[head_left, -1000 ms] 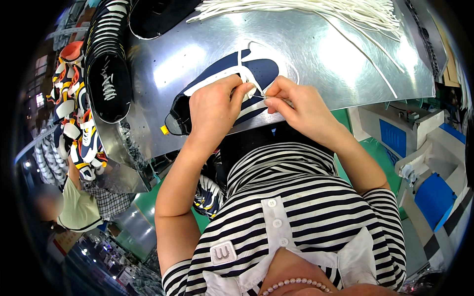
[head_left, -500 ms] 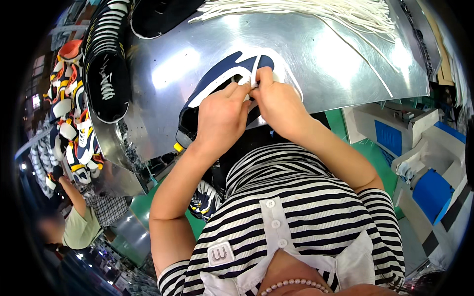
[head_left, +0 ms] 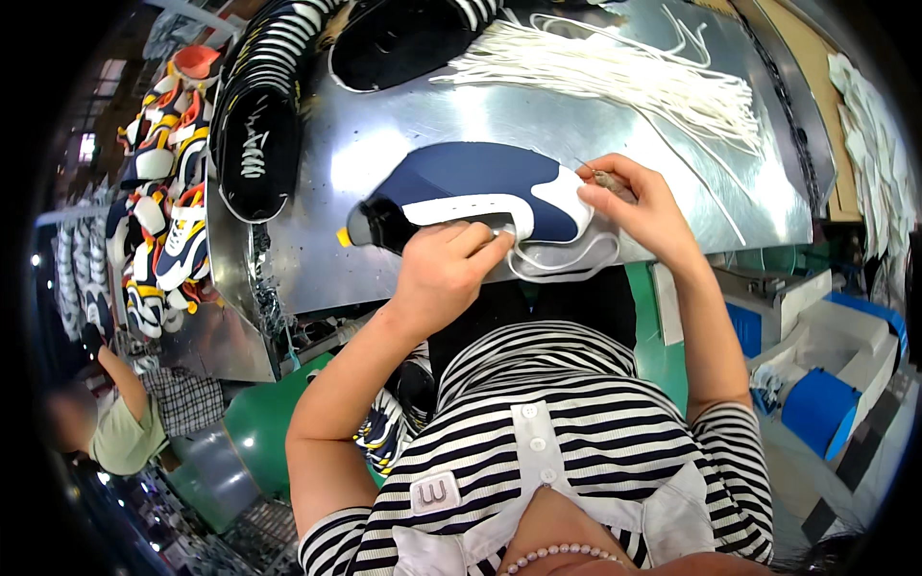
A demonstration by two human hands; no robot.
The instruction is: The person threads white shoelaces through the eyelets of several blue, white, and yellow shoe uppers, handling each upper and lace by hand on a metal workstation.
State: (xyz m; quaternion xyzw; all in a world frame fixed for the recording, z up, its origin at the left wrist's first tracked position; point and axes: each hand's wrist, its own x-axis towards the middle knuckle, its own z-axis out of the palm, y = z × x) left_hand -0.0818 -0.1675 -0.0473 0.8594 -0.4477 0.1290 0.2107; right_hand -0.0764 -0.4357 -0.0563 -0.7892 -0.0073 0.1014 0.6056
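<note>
A navy and white shoe upper [head_left: 480, 173] lies on its side across the metal table, its dark heel end at the left and white toe at the right. My left hand [head_left: 447, 269] is closed on its near edge, by the white eyelet strip. A white shoelace [head_left: 567, 274] hangs from beside those fingers and loops along the table's near edge. Past the toe, my right hand [head_left: 648, 216] is closed round a small tan thing [head_left: 610, 182] with a thin dark wire-like tip; its kind I cannot make out.
A bundle of white laces [head_left: 615, 82] spreads across the back of the metal table [head_left: 355, 278]. Black shoe uppers [head_left: 259, 154] are stacked at the left. Colourful shoes [head_left: 163, 211] hang further left, near a person in a green shirt [head_left: 130, 432]. Blue and white bins [head_left: 821, 403] stand at right.
Both hands were together at the lace over the upper. Now they are apart, the right hand beyond the toe with the small tan thing. The upper has turned to show its navy side.
</note>
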